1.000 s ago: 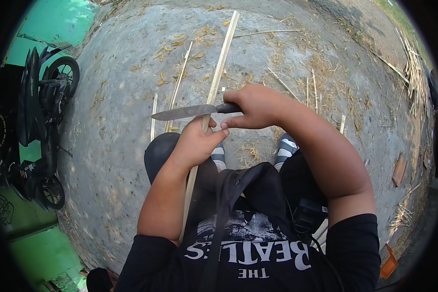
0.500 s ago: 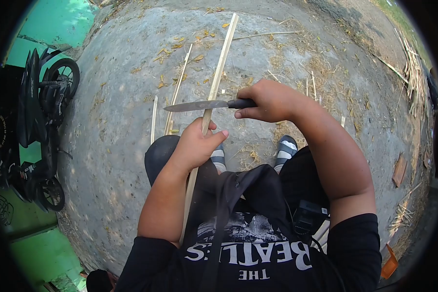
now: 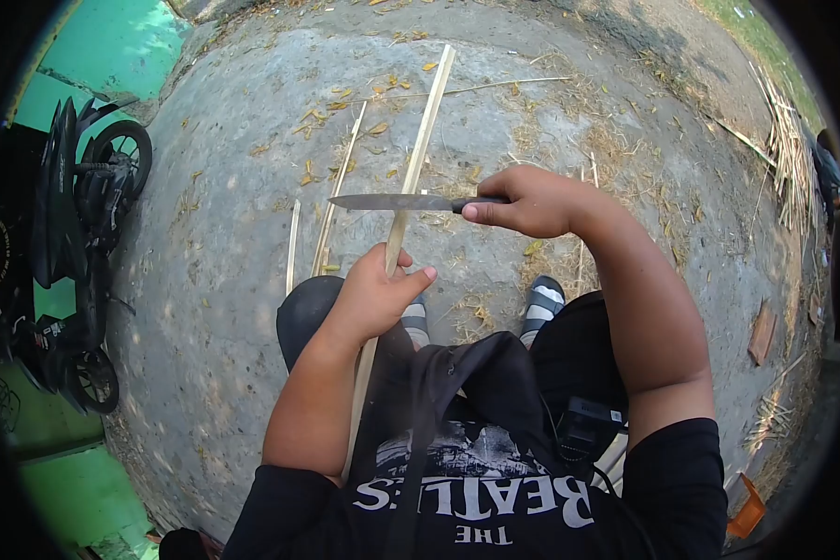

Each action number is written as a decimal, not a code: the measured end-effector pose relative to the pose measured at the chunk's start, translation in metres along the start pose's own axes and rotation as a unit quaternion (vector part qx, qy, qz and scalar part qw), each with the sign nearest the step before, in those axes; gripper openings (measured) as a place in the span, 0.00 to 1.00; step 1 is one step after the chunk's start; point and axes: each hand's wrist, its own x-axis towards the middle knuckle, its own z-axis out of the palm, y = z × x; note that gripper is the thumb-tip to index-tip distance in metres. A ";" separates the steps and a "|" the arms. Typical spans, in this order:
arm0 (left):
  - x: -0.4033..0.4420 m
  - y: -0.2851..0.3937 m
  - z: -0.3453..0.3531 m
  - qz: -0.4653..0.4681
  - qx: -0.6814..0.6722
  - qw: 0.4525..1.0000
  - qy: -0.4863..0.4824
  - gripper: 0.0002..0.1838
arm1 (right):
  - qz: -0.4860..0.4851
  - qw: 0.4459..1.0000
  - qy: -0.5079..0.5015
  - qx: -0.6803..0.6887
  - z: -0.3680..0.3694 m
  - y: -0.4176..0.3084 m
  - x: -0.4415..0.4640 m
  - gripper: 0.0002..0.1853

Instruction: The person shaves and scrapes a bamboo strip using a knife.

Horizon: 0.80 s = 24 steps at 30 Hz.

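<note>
My left hand (image 3: pixel 375 291) is closed around a long pale strip of split bamboo (image 3: pixel 427 119). The strip slants from beside my left forearm, over my leg, and out above the concrete ground. My right hand (image 3: pixel 530 202) grips the black handle of a knife (image 3: pixel 392 202). Its long blade lies crosswise against the strip, a little beyond my left hand, with the tip pointing left. Part of the strip is hidden under my left fingers.
More thin strips (image 3: pixel 341 187) lie on the concrete (image 3: pixel 224 261) among dry leaves and shavings. A bundle of sticks (image 3: pixel 793 149) is at the far right. A motorcycle (image 3: pixel 89 196) stands by a green wall (image 3: pixel 112 47) on the left. My sandalled feet (image 3: pixel 543 303) are below.
The knife has shifted slightly right along its own length and its tip has swung up. The gap between blade and left hand is wider. The whole view has tilted a little.
</note>
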 end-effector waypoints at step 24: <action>-0.005 0.007 0.001 -0.031 -0.042 0.999 -0.016 0.21 | 0.034 0.994 0.050 0.093 0.009 0.022 0.038 0.40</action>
